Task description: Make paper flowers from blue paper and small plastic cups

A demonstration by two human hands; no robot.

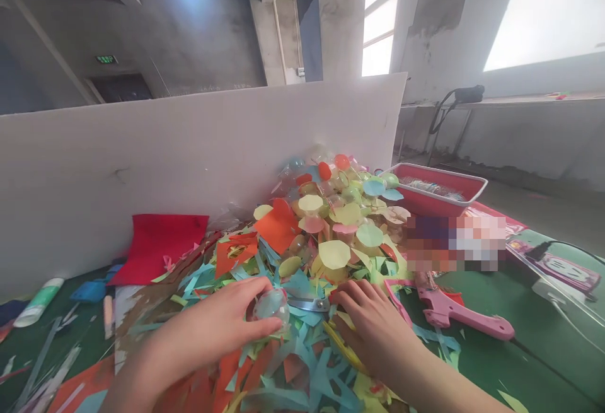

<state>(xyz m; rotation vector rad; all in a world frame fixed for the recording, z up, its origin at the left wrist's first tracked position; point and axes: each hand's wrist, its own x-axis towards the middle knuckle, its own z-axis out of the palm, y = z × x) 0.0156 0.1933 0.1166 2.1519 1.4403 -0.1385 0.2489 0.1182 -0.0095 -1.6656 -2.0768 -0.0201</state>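
Between the thumb and fingers of my left hand is a clear plastic cup with pale blue paper at it. To the right, my right hand is palm down with its fingers curled over a pair of scissors. The metal blades point left toward the cup, and the yellow handle shows below the palm; the thumb is hidden. Blue, yellow and orange paper scraps lie under both hands. Just beyond them rises a heap of clear cups with round coloured paper pieces.
A pink glue gun lies right of my right hand, its cord trailing right. Behind it are a red basket and a power strip. Red sheet and a white-green tube lie left. A white board stands behind.
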